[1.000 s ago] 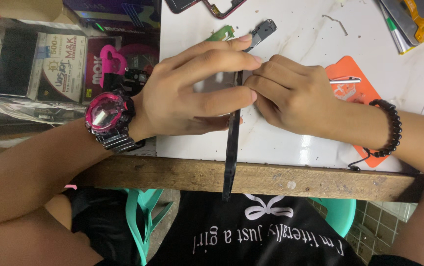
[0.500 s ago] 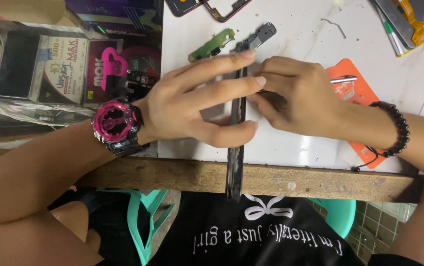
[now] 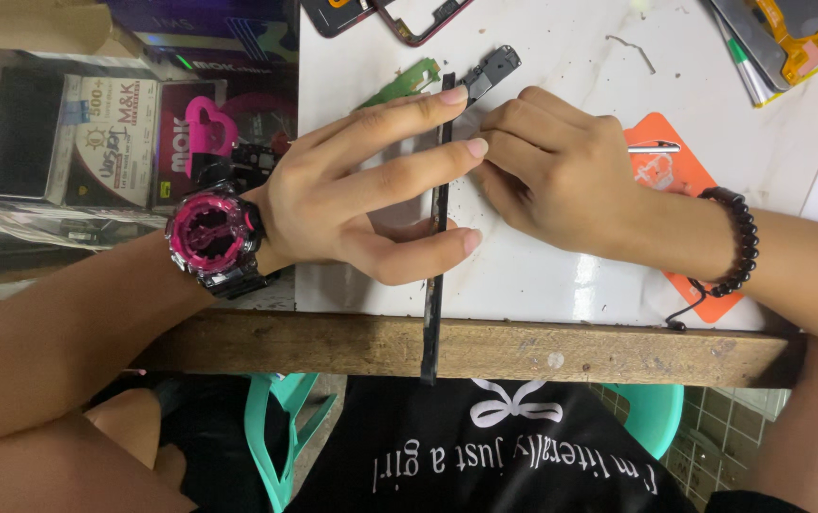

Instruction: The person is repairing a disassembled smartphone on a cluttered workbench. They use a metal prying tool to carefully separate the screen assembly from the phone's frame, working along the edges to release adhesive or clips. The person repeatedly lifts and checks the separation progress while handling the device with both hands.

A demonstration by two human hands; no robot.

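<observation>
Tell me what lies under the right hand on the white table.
Under the right hand an orange card shows, lying on the white table. What its fingers press beside the thin dark panel is covered.

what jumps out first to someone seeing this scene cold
Two bare hands meet at the middle of the white worktop: the left hand and right hand pinch a thin dark panel held on edge, its lower end reaching past the wooden table edge. A bright pink watch on the left wrist catches the eye, as does an orange card under the right wrist.
</observation>
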